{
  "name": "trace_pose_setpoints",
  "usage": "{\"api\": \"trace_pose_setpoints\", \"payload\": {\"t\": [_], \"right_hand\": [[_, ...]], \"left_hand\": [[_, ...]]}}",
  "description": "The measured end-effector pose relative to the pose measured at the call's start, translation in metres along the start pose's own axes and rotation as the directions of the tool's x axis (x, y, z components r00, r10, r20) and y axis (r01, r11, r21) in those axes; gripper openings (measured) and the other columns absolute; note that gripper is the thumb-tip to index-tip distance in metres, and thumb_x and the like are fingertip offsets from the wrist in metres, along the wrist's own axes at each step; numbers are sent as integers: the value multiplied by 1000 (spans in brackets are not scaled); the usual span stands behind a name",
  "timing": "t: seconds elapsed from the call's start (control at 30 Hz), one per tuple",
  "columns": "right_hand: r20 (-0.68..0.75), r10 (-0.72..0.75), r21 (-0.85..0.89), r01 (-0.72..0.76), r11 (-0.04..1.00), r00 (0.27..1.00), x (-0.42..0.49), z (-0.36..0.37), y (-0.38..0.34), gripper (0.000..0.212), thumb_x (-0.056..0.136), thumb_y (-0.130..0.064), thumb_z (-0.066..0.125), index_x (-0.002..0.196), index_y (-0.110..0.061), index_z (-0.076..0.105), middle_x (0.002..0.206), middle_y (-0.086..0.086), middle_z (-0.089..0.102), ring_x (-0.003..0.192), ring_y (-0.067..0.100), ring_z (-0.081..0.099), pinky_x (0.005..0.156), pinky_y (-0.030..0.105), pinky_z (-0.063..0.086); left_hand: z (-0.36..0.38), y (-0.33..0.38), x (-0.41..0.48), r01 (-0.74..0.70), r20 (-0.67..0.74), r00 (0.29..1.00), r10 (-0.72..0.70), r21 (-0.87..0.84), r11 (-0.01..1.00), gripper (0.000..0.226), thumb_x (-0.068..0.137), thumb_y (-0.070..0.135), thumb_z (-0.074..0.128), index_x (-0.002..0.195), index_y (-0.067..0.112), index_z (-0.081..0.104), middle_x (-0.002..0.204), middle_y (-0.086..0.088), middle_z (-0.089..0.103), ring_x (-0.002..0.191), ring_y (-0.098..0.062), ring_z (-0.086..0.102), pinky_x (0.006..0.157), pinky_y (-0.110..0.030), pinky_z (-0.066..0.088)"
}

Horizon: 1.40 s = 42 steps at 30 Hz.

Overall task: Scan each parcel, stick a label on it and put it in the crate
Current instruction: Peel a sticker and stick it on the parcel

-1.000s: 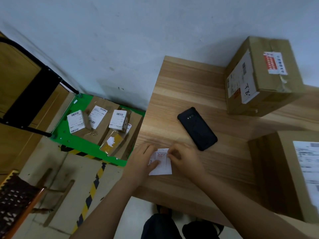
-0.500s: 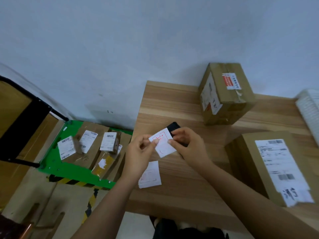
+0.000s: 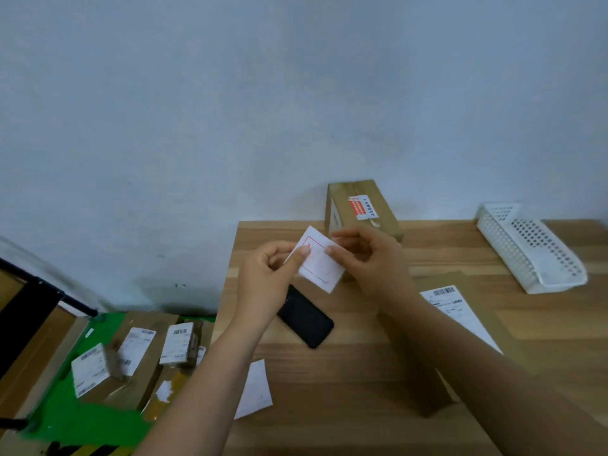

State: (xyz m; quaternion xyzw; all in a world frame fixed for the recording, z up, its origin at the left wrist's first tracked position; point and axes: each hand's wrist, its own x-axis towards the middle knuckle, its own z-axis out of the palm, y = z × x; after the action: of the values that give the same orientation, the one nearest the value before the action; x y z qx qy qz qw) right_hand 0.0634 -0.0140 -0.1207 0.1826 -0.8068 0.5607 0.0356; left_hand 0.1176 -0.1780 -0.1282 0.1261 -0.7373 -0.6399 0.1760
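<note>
Both hands hold one white label (image 3: 318, 265) with a red frame, raised above the wooden table (image 3: 362, 390). My left hand (image 3: 267, 278) pinches its left edge and my right hand (image 3: 368, 258) pinches its right edge. Below the label lies a black scanner (image 3: 307, 320), flat on the table. A cardboard parcel (image 3: 358, 205) with a red and white sticker stands at the table's far edge behind my hands. A larger flat parcel (image 3: 460, 311) with a barcode sheet lies under my right forearm. A loose white paper slip (image 3: 255, 390) rests near the table's front left edge.
On the floor at the left, a green crate (image 3: 98, 419) holds several labelled cardboard parcels (image 3: 138, 360). A white perforated basket (image 3: 529, 248) sits at the table's far right. A black and wood frame (image 3: 36, 311) stands at the far left. A grey wall fills the background.
Both hands lifted the label off the table and raised it higher and farther, leaving a paper slip behind. The view tilted upward, bringing the white basket into view.
</note>
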Motion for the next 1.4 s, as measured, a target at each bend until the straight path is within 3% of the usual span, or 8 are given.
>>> {"api": "trace_pose_setpoints", "payload": {"t": [0.23, 0.43, 0.67, 0.83, 0.93, 1.03, 1.23, 1.4], "right_hand": [[64, -124, -14, 126, 992, 990, -17, -50, -7, 59, 70, -31, 85, 123, -26, 59, 120, -8, 60, 102, 10, 64, 75, 31, 59], [120, -263, -227, 285, 931, 957, -24, -90, 0, 56, 67, -36, 86, 118, -31, 63, 141, -12, 42, 129, -4, 36, 97, 9, 36], [123, -318, -215, 338, 916, 940, -25, -106, 1, 51, 70, -35, 84, 117, -22, 68, 140, -5, 49, 129, 12, 45, 94, 29, 50], [116, -351, -171, 367, 914, 929, -28, -111, -2, 28, 77, -21, 80, 104, -22, 73, 121, -11, 57, 114, 5, 53, 90, 24, 49], [79, -342, -119, 349, 929, 936, -28, -113, -5, 6, 83, -21, 74, 84, -15, 73, 89, -9, 58, 79, 4, 55, 68, 15, 43], [63, -276, -78, 280, 957, 959, -28, -117, -6, 16, 87, -26, 70, 72, -21, 65, 69, -4, 53, 66, 12, 49, 60, 26, 41], [97, -151, 124, 138, 983, 984, -34, -120, -13, 21, 84, -25, 73, 102, -32, 63, 73, -2, 67, 73, 16, 63, 68, 23, 53], [65, -155, 118, 147, 982, 986, -32, -117, -17, 11, 86, -22, 71, 94, -29, 69, 84, 14, 63, 77, 23, 54, 66, 19, 47]], "left_hand": [[40, 28, -14, 20, -128, 991, -30, -82, 996, 16, 82, 29, 75, 87, 14, 73, 71, -1, 73, 71, -9, 70, 65, -21, 52], [68, 49, -31, 54, -111, 991, -73, -164, 985, 16, 83, 24, 74, 92, 11, 71, 74, 3, 74, 79, -13, 72, 76, -30, 56], [79, 66, -52, 11, -53, 998, -27, -277, 961, 17, 89, 11, 67, 106, 10, 65, 82, -3, 76, 85, -13, 72, 69, -22, 57], [84, 69, -58, -6, -78, 997, -16, -270, 963, 17, 92, 12, 63, 107, 18, 66, 66, 0, 68, 84, -13, 71, 72, -23, 57], [83, 68, -64, -47, -17, 999, 46, -88, 995, 22, 85, 44, 62, 99, 28, 69, 91, 13, 72, 93, -5, 67, 80, -23, 55], [83, 65, -73, -103, 74, 993, 93, 141, 985, 26, 84, 49, 62, 106, 37, 66, 112, 18, 63, 105, 5, 57, 80, -13, 45], [81, 65, -74, -128, -58, 990, 128, -5, 992, 12, 92, 24, 63, 101, 20, 70, 90, 10, 73, 86, -5, 68, 71, -17, 53], [79, 63, -72, -140, -77, 987, 143, 53, 989, 13, 91, 29, 63, 95, 20, 72, 86, 12, 74, 81, -3, 69, 67, -21, 55]]}}
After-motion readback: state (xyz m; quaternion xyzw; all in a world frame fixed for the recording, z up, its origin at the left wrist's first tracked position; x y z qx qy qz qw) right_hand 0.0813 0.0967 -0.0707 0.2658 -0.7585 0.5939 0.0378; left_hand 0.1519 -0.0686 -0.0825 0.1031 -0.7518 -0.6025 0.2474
